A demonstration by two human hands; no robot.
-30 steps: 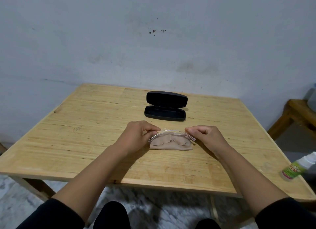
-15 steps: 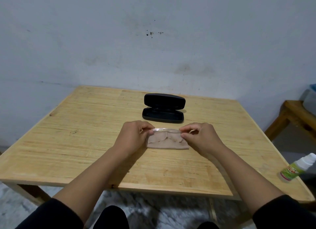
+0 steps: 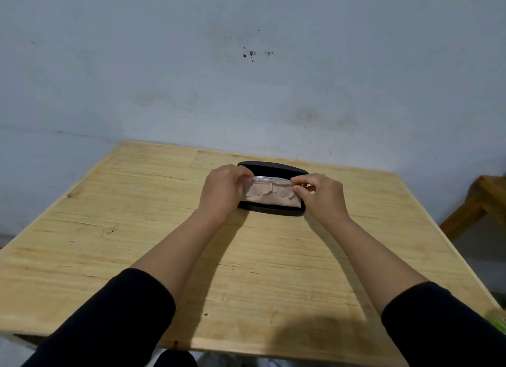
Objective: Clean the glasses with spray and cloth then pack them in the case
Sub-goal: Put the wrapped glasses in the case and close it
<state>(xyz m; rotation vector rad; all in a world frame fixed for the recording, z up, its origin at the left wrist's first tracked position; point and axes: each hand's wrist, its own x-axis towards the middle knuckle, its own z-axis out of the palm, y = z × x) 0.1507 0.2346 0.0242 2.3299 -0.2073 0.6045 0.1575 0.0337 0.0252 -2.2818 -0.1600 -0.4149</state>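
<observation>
The wooden worktop [image 3: 115,246] spreads wide and bare to the left of the arms, its left edge slanting toward the grey wall [image 3: 164,65] and its near edge running under the black sleeves [image 3: 109,320]. The left hand [image 3: 223,191] pinches the left end of the clear-framed glasses [image 3: 269,178], fingers curled round it. The glasses lie wrapped with a beige cloth [image 3: 269,195], long axis running left to right, parallel to the worktop's far edge. They sit over the tray of the open black case [image 3: 273,209], whose lid [image 3: 273,168] stands up behind them; whether they touch the tray cannot be told. The right hand [image 3: 321,195] pinches the right end, thumb and forefinger closed on it. Bare wood continues right of the case to the worktop's right edge, beyond which a wooden stool [image 3: 477,202] stands apart. A green scrap [image 3: 499,321] shows at the right margin.
</observation>
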